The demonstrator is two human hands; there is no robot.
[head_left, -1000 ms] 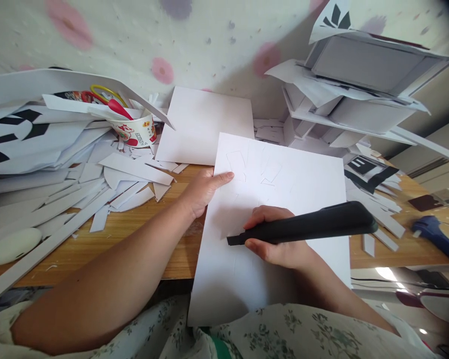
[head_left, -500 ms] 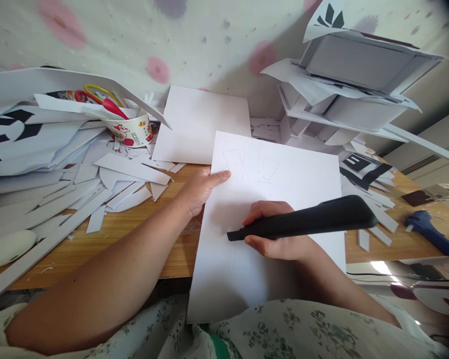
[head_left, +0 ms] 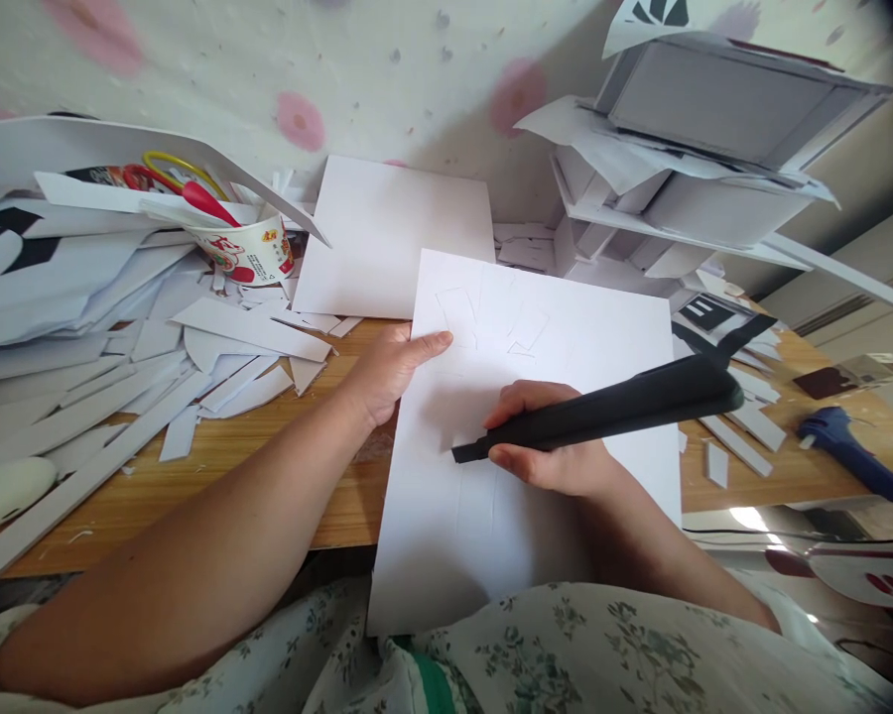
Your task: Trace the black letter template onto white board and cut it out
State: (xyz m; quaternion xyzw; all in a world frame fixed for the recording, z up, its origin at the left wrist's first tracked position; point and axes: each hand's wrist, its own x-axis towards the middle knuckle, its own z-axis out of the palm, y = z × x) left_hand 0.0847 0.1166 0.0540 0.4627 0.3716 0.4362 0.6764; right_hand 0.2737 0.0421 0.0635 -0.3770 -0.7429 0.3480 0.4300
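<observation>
A white foam board (head_left: pixel 610 332) lies tilted in front of me, reaching over the table edge to my lap, with thin line shapes near its top and faint lines lower down. My left hand (head_left: pixel 402 369) grips its left edge, thumb on top and the other fingers partly hidden beneath. In a closed grip, my right hand (head_left: pixel 547 441) holds a black utility knife (head_left: pixel 625 402), its thick handle pointing right. The dark tip is at the board's middle; whether it touches the surface I cannot tell.
White offcuts (head_left: pixel 253 342) pile up on the left around a paper cup (head_left: pixel 249 253) with tools in it. Another white board (head_left: pixel 398 238) lies behind. At the right stand a white board structure (head_left: pixel 685 213) and a blue glue gun (head_left: pixel 855 451) with a cable.
The whole view has shifted slightly, so things sit a little higher and further left. The knife's handle has tilted up a little at its right end; both hands keep their grips.
</observation>
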